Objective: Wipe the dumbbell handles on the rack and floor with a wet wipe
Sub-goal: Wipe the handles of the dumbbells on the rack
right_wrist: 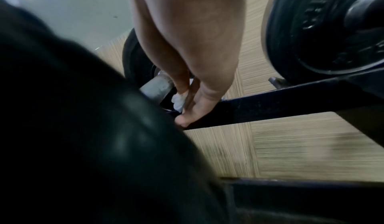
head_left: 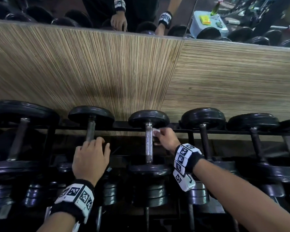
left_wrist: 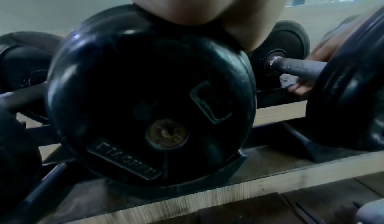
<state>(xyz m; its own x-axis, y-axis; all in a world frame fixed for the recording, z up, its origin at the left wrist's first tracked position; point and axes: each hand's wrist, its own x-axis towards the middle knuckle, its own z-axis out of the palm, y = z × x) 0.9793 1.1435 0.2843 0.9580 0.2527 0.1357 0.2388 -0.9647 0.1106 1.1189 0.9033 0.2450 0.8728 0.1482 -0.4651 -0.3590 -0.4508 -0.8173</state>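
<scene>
Black-plated dumbbells lie side by side on a black rack [head_left: 184, 130]. My right hand [head_left: 164, 136] pinches a small white wet wipe [head_left: 156, 131] against the right side of the middle dumbbell's steel handle [head_left: 149, 144], close to its far plate. In the right wrist view the wipe [right_wrist: 178, 103] sits between the fingertips beside the handle [right_wrist: 158, 87]. My left hand [head_left: 92, 153] rests with relaxed fingers on the near end of the neighbouring dumbbell to the left [head_left: 91, 128]; its palm lies on that dumbbell's near plate [left_wrist: 149, 104].
A wood-grain wall panel [head_left: 107, 64] rises right behind the rack, with a mirror [head_left: 57, 12] above it. More dumbbells sit to both sides [head_left: 204, 136], and a lower tier [head_left: 149, 193] lies below my wrists. The gaps between handles are narrow.
</scene>
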